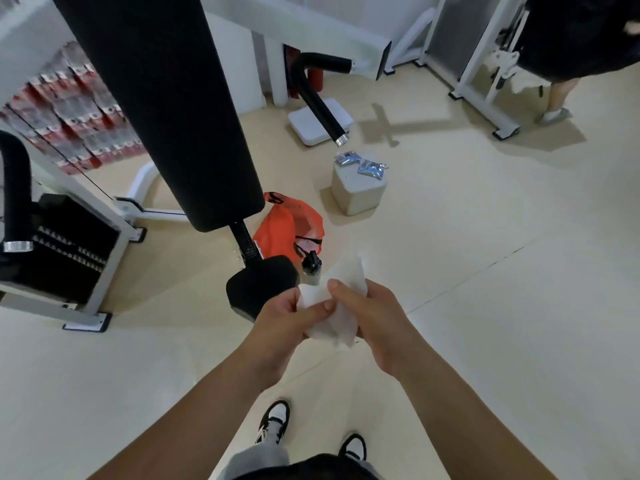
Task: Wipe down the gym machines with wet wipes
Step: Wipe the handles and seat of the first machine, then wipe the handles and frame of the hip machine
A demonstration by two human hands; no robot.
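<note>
A white wet wipe (343,289) is bunched between both my hands at the centre of the view. My left hand (287,320) grips its lower left part, thumb across the front. My right hand (367,317) pinches the wipe from the right. Just beyond my hands stands the gym machine: a long black back pad (166,109) and a small black seat pad (259,285) on a black post. Two silver wipe packets (360,162) lie on a pale cube stool (356,192) farther back.
An orange bag (289,225) and a bottle (311,268) sit on the floor beside the seat. A weight stack (65,247) stands left, black padded handles (318,95) hang above a white scale (311,124). Another person's legs (557,98) are at the far right by a white frame (485,64).
</note>
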